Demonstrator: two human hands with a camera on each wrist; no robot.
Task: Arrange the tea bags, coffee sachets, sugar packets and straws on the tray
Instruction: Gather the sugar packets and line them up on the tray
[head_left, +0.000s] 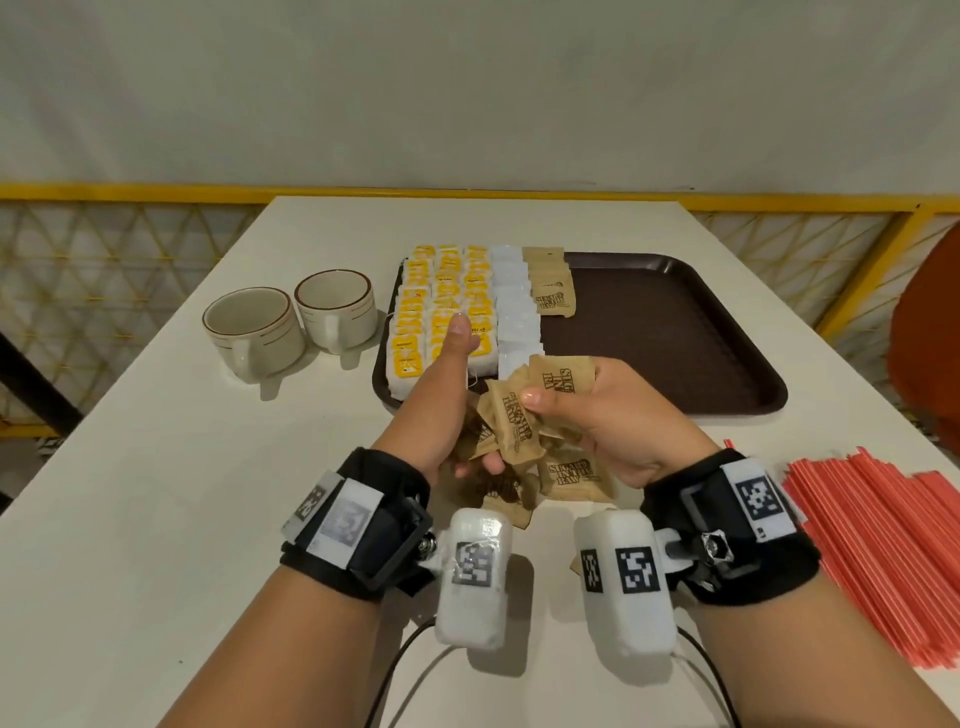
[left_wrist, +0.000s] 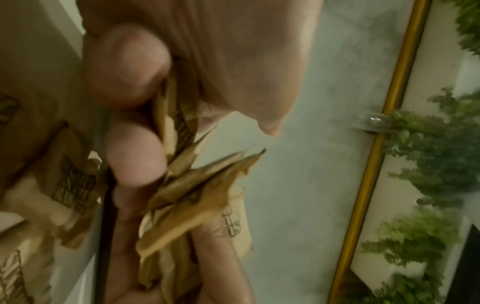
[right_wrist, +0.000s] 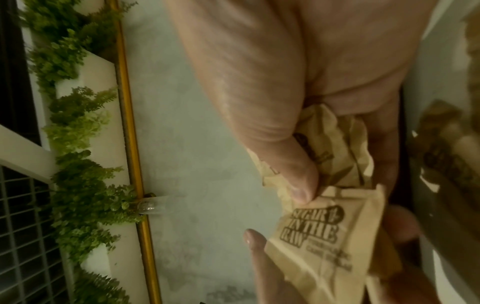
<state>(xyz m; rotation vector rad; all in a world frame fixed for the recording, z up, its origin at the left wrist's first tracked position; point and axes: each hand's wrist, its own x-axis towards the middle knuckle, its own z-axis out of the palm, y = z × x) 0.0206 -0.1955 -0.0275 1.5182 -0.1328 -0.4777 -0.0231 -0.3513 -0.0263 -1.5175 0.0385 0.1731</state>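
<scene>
A dark brown tray (head_left: 675, 332) lies on the white table. Its left part holds rows of yellow-labelled tea bags (head_left: 441, 301), a column of white sachets (head_left: 514, 306) and a short column of brown sugar packets (head_left: 553, 293). Just in front of the tray, my left hand (head_left: 457, 415) grips a fanned bunch of brown sugar packets (left_wrist: 197, 185), thumb raised. My right hand (head_left: 587, 410) pinches brown sugar packets (right_wrist: 319, 232) between thumb and fingers, against the left hand's bunch. More brown packets (head_left: 569, 475) lie on the table under my hands. Red straws (head_left: 878, 551) lie in a heap at the right.
Two cream cups (head_left: 291, 322) with brown rims stand left of the tray. The tray's right half is bare. A yellow railing (head_left: 156, 192) runs behind the table, and an orange shape (head_left: 930, 332) sits at the right edge.
</scene>
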